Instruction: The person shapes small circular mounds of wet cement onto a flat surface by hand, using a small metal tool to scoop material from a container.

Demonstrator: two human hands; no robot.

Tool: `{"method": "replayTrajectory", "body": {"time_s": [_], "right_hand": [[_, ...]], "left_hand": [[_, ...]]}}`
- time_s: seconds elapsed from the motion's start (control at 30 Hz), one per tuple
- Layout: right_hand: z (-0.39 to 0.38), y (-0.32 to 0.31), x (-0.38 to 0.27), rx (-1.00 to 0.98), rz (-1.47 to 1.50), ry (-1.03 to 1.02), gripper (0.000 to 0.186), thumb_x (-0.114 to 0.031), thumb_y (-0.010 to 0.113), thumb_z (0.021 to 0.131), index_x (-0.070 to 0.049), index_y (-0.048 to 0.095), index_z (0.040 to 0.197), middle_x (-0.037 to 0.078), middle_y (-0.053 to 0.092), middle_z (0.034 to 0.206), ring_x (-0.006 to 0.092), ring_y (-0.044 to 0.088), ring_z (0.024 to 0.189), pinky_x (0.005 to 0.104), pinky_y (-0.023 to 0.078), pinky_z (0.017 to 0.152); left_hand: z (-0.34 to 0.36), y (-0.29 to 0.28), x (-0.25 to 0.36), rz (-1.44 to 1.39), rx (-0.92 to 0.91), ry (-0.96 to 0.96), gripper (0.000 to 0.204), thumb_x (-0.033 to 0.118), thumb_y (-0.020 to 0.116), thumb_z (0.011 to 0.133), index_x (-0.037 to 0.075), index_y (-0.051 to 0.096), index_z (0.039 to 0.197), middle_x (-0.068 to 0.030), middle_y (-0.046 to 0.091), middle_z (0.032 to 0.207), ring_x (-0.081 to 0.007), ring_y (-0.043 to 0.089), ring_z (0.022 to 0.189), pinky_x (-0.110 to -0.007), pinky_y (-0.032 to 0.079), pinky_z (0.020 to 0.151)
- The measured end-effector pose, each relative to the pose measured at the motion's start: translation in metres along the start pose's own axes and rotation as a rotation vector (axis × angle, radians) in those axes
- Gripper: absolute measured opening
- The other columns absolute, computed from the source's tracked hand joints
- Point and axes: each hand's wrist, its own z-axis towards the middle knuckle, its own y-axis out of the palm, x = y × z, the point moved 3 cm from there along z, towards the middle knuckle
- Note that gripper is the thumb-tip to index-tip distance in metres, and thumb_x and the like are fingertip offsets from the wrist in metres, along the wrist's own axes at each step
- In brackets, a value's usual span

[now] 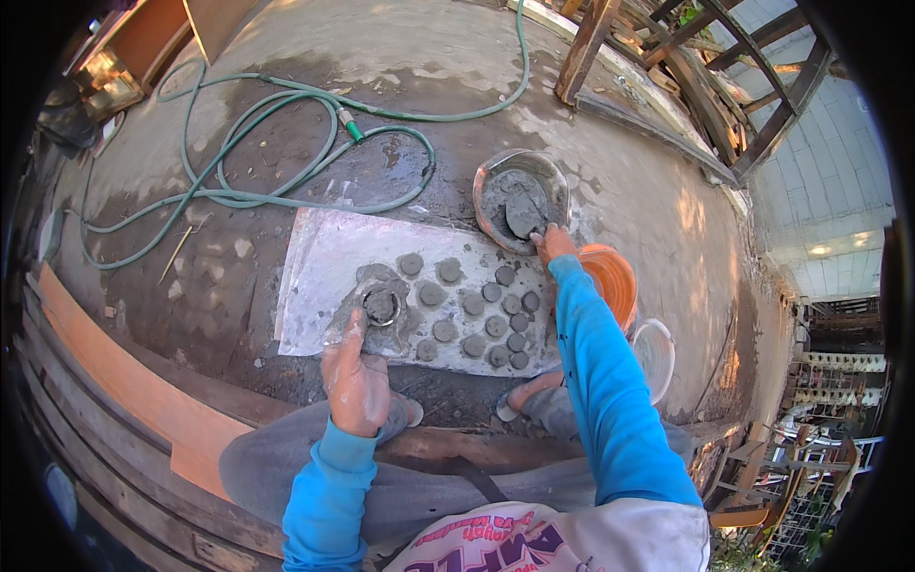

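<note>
My left hand (356, 379) lies at the near left of a grey-smeared white sheet (329, 238). One finger stretches to the edge of a thin metal ring mould (382, 322), which surrounds a lump of wet cement (380, 305); the other fingers are partly hidden. My right hand (553, 244) is closed on the handle end of a cement-coated trowel (525, 212). Its rounded blade rests over wet cement inside a bucket (481, 181). Several small round cement discs (474, 303) sit on the sheet to the right of the ring, the darker ones furthest right.
An orange basin (610, 281) and a pale tub (655, 357) stand beside my right forearm. A green hose (276, 195) loops across the wet ground beyond the sheet. Wooden frames (667, 133) stand at the far right; planks (124, 357) lie at the left.
</note>
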Motion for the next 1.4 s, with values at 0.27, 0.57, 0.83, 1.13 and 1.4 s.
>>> {"method": "replayTrajectory", "body": {"time_s": [0.27,0.57,0.83,1.13,1.4], "right_hand": [[0.000,-0.065,-0.009,-0.046,-0.311,-0.214,0.034,-0.028,0.060,0.083,-0.001,0.059,0.103,0.025,0.064,0.100,0.0384,0.063,0.097,0.0469,0.050,0.083],[-0.014,-0.048,-0.043,0.280,-0.699,-0.551,0.014,-0.016,0.054,0.084,-0.012,0.067,0.087,0.008,0.068,0.083,0.0244,0.068,0.081,0.0400,0.053,0.065],[-0.036,-0.063,-0.047,0.196,-0.652,-0.750,0.015,-0.014,0.052,0.085,-0.007,0.065,0.086,0.012,0.066,0.082,0.0282,0.067,0.082,0.0406,0.053,0.068],[-0.061,-0.113,0.015,0.025,-0.202,-0.531,0.027,-0.025,0.066,0.081,-0.010,0.065,0.103,0.011,0.068,0.096,0.0329,0.064,0.092,0.0428,0.050,0.079],[-0.190,-0.126,0.039,0.121,0.559,-0.412,0.038,-0.030,0.063,0.085,-0.004,0.061,0.113,0.016,0.065,0.095,0.0299,0.062,0.088,0.0376,0.048,0.078]], "left_hand": [[-0.002,0.002,0.004,0.075,-0.009,0.007,0.039,0.013,0.050,0.095,-0.006,0.045,0.127,-0.0168,0.042,0.139,-0.0280,0.044,0.126,-0.045,0.035,0.107],[-0.003,0.008,0.001,0.098,-0.060,0.006,0.042,0.014,0.050,0.095,-0.008,0.043,0.129,-0.0171,0.043,0.138,-0.0283,0.043,0.126,-0.045,0.035,0.107],[-0.001,0.016,-0.001,0.102,-0.179,0.022,0.041,0.013,0.049,0.095,-0.009,0.043,0.129,-0.0174,0.047,0.134,-0.0271,0.048,0.122,-0.044,0.038,0.105],[-0.006,0.018,-0.018,0.118,-0.190,-0.010,0.037,0.013,0.047,0.095,-0.008,0.047,0.126,-0.0166,0.052,0.129,-0.0264,0.053,0.116,-0.043,0.043,0.101],[-0.010,0.013,-0.036,0.135,-0.201,-0.080,0.026,0.015,0.053,0.095,-0.003,0.059,0.112,-0.0087,0.063,0.107,-0.0178,0.061,0.094,-0.036,0.050,0.081]]}}
